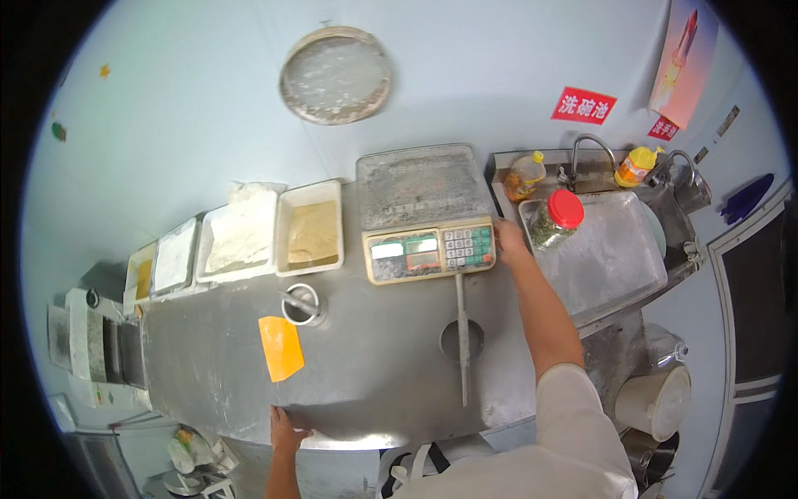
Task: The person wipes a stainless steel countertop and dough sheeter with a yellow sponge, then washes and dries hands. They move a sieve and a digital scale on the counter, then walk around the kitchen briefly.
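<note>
My right hand [510, 243] is at the right side of a digital weighing scale [430, 249], its fingers against the housing and partly hidden. Powder coats the scale's metal platter [421, 187]. On the steel table's [368, 387] front edge rests my left hand [287, 430], thumb apart from the fingers, holding nothing. Beyond it lies an orange plastic dough scraper [280, 348]. A metal cup [310, 315] with a handled utensil in it stands behind the scraper. In front of the scale, a long thin rod [463, 368] lies across a dark round dish or lid [447, 342].
White tubs of tan powder [312, 234] and white flour [240, 240] line the wall. At right, a metal tray [605, 249] bears a red-lidded jar [564, 212], beside sink taps [592, 140]. A round sieve [336, 75] hangs on the wall. A lidded bucket [654, 402] stands lower right.
</note>
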The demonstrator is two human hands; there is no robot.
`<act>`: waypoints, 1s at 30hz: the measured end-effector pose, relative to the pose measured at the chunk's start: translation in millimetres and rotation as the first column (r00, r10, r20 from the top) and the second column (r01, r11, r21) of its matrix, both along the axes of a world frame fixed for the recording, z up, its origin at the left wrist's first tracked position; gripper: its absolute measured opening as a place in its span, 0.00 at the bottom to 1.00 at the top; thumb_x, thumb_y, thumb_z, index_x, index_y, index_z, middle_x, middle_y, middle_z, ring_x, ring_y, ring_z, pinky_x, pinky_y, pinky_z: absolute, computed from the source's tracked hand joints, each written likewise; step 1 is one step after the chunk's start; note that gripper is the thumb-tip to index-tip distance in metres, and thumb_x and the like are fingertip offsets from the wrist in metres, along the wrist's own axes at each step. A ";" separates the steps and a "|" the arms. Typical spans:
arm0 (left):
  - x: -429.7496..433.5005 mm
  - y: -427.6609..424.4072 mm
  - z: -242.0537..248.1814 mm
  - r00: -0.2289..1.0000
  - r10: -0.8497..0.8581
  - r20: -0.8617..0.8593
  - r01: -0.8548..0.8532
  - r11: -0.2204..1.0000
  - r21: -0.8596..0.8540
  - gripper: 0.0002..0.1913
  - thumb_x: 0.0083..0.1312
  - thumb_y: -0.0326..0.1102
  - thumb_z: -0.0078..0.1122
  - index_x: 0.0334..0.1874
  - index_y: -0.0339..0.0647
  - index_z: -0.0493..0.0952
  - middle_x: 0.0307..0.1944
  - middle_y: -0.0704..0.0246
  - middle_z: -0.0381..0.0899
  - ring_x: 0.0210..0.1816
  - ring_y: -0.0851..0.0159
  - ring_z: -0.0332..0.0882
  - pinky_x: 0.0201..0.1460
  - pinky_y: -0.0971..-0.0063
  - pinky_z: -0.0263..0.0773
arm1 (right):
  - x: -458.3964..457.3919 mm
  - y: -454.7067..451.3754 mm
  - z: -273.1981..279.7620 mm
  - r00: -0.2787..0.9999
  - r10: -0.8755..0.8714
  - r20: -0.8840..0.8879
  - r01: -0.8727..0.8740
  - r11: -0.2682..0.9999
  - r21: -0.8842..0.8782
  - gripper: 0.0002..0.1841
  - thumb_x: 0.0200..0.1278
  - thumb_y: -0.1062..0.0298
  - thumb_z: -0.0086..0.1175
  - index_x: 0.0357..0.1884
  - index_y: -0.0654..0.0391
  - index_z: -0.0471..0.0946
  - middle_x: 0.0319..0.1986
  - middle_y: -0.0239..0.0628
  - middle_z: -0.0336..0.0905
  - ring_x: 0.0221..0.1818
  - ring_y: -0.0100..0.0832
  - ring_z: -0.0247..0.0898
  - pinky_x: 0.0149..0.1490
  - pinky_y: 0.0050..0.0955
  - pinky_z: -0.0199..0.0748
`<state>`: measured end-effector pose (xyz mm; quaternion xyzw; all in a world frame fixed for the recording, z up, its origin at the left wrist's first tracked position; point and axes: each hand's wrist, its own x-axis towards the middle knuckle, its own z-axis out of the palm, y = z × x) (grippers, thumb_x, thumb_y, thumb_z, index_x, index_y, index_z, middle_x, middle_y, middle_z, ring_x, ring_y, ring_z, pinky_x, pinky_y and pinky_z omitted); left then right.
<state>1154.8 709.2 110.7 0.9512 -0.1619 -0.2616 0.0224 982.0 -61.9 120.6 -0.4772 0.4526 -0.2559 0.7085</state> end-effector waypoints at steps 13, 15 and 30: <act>17.6 15.1 -26.9 0.998 -0.046 -0.036 0.050 0.991 0.122 0.74 0.34 0.48 0.91 0.80 0.22 0.49 0.83 0.43 0.42 0.84 0.49 0.47 0.81 0.66 0.56 | 11.9 -25.1 -6.6 0.988 0.095 0.120 -0.119 0.969 0.214 0.14 0.66 0.62 0.57 0.40 0.64 0.82 0.38 0.45 0.84 0.41 0.43 0.81 0.50 0.44 0.76; 16.5 12.0 -23.1 0.999 -0.001 -0.051 0.010 0.982 0.188 0.74 0.35 0.49 0.91 0.80 0.22 0.49 0.84 0.45 0.42 0.84 0.50 0.47 0.81 0.66 0.57 | 14.4 -26.2 -4.2 0.982 0.076 0.173 -0.127 0.944 0.305 0.11 0.64 0.63 0.58 0.37 0.63 0.82 0.35 0.43 0.84 0.35 0.41 0.80 0.46 0.43 0.77; -10.2 -25.2 5.8 0.995 -0.096 -0.016 0.097 0.972 0.213 0.65 0.43 0.39 0.87 0.81 0.31 0.50 0.84 0.55 0.49 0.79 0.48 0.58 0.78 0.59 0.64 | -6.5 -97.6 -101.2 0.937 0.136 0.322 -0.202 0.963 0.180 0.26 0.71 0.49 0.52 0.60 0.59 0.77 0.53 0.42 0.82 0.57 0.43 0.78 0.62 0.47 0.75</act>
